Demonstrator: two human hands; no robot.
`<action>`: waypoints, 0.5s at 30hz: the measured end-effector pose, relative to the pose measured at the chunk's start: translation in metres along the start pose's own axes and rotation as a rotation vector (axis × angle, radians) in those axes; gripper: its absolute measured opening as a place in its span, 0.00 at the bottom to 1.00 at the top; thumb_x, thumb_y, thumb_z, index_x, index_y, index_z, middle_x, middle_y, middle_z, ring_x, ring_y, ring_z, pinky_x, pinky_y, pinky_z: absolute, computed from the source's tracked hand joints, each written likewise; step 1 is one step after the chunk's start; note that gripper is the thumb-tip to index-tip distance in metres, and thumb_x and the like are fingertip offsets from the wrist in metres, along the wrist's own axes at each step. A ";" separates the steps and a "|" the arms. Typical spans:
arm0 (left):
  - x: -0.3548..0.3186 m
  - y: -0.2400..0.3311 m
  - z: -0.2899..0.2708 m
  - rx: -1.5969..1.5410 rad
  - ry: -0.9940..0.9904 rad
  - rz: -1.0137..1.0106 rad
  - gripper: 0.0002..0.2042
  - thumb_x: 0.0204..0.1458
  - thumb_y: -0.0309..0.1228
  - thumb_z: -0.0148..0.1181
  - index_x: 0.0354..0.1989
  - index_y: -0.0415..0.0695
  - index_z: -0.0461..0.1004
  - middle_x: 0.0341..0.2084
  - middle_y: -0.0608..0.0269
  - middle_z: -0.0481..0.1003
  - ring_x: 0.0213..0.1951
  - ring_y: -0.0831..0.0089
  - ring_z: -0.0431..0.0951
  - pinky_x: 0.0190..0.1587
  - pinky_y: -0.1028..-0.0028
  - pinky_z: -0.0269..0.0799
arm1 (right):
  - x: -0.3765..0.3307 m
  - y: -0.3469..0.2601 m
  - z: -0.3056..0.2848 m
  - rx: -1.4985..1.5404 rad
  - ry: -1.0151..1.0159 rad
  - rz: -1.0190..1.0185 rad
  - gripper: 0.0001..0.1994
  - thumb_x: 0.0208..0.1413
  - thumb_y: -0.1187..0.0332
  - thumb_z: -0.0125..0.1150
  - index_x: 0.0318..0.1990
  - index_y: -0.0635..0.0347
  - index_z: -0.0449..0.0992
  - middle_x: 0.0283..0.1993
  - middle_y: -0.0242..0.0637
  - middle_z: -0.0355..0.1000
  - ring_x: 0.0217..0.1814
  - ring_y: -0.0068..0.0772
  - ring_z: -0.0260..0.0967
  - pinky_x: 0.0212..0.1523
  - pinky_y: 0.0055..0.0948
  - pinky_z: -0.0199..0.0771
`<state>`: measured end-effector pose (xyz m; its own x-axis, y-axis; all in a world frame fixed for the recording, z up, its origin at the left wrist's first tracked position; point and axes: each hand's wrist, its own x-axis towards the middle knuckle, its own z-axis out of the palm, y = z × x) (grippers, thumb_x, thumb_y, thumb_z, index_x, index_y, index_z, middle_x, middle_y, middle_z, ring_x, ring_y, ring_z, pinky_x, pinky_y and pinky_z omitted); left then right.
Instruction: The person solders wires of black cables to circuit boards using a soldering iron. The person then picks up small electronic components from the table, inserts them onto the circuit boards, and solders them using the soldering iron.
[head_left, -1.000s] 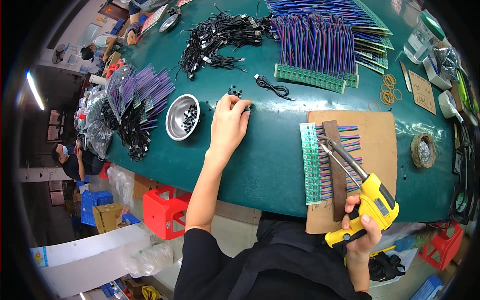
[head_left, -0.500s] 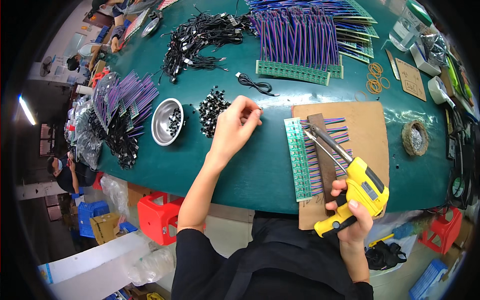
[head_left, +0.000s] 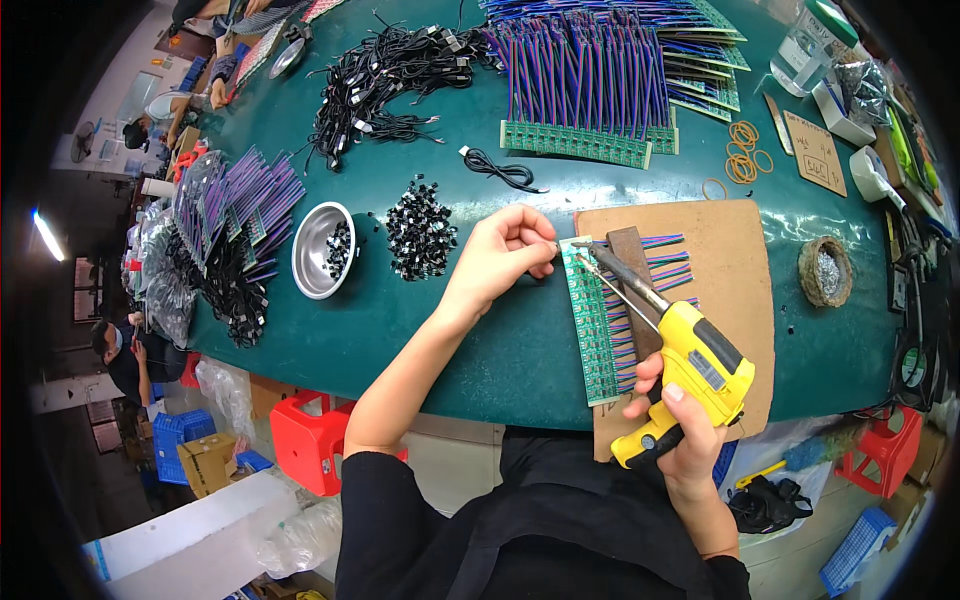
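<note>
My right hand (head_left: 680, 420) grips a yellow soldering gun (head_left: 700, 365) by its handle. The gun's tip reaches over the top end of a green circuit board panel (head_left: 592, 340), very near its surface. My left hand (head_left: 508, 252) is closed in a pinch at the panel's upper left corner, with a small dark part (head_left: 556, 246) mostly hidden at the fingertips. Purple and blue wires (head_left: 672, 272) run rightward from the panel. Across them lies a brown bar (head_left: 626, 246). Panel, wires and bar rest on a cardboard sheet (head_left: 735, 300).
Left of my hand are a pile of small black connectors (head_left: 420, 228) and a metal bowl (head_left: 318, 285). Black cables (head_left: 385, 85) and wired boards (head_left: 580, 140) lie at the back. Rubber bands (head_left: 742, 152) and a round tip-cleaning pot (head_left: 827, 272) are on the right.
My left hand has moved right, up to the panel's corner. The soldering gun has shifted left, bringing its tip from over the wires to the panel's upper end.
</note>
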<state>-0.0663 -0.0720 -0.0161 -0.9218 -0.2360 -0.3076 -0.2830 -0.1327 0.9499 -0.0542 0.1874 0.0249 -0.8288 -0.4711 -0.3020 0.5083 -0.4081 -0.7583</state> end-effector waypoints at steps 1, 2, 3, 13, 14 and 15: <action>0.000 0.000 0.001 0.000 0.000 -0.001 0.07 0.46 0.21 0.59 0.34 0.38 0.70 0.25 0.64 0.73 0.27 0.79 0.75 0.31 0.80 0.71 | 0.000 0.000 0.002 -0.022 0.017 0.015 0.19 0.51 0.74 0.51 0.51 0.71 0.65 0.40 0.45 0.70 0.34 0.30 0.70 0.32 0.28 0.77; 0.000 -0.001 0.002 -0.004 0.021 -0.004 0.07 0.46 0.21 0.59 0.34 0.39 0.69 0.24 0.64 0.73 0.26 0.79 0.75 0.30 0.81 0.71 | 0.001 0.000 0.003 -0.044 0.034 0.029 0.18 0.51 0.73 0.51 0.50 0.71 0.65 0.37 0.44 0.70 0.30 0.28 0.70 0.27 0.25 0.76; 0.000 -0.001 0.003 -0.008 0.041 -0.005 0.08 0.45 0.20 0.59 0.33 0.39 0.68 0.23 0.64 0.73 0.25 0.79 0.75 0.29 0.81 0.70 | 0.001 0.001 0.003 -0.044 0.034 0.029 0.18 0.51 0.73 0.51 0.50 0.71 0.65 0.37 0.44 0.70 0.30 0.28 0.70 0.27 0.25 0.76; 0.003 -0.005 0.004 0.029 0.051 0.016 0.09 0.44 0.18 0.58 0.33 0.39 0.68 0.22 0.64 0.73 0.23 0.79 0.76 0.27 0.81 0.71 | 0.006 0.002 0.007 -0.026 0.042 0.057 0.16 0.52 0.78 0.54 0.49 0.69 0.66 0.35 0.42 0.71 0.24 0.26 0.69 0.23 0.23 0.72; 0.003 -0.005 0.004 0.029 0.053 0.012 0.09 0.44 0.18 0.58 0.33 0.39 0.67 0.22 0.64 0.73 0.23 0.79 0.76 0.27 0.81 0.71 | 0.007 0.002 0.008 -0.031 0.049 0.066 0.16 0.51 0.78 0.55 0.49 0.69 0.66 0.35 0.42 0.71 0.23 0.26 0.69 0.23 0.22 0.72; 0.003 -0.005 0.004 0.028 0.054 0.008 0.08 0.44 0.18 0.58 0.33 0.39 0.67 0.22 0.64 0.73 0.23 0.79 0.76 0.27 0.81 0.71 | 0.007 0.001 0.007 -0.032 0.048 0.067 0.16 0.51 0.78 0.55 0.49 0.69 0.66 0.35 0.42 0.71 0.23 0.26 0.69 0.23 0.22 0.72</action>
<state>-0.0686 -0.0685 -0.0213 -0.9087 -0.2886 -0.3016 -0.2835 -0.1034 0.9534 -0.0576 0.1777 0.0261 -0.8041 -0.4577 -0.3794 0.5555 -0.3513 -0.7537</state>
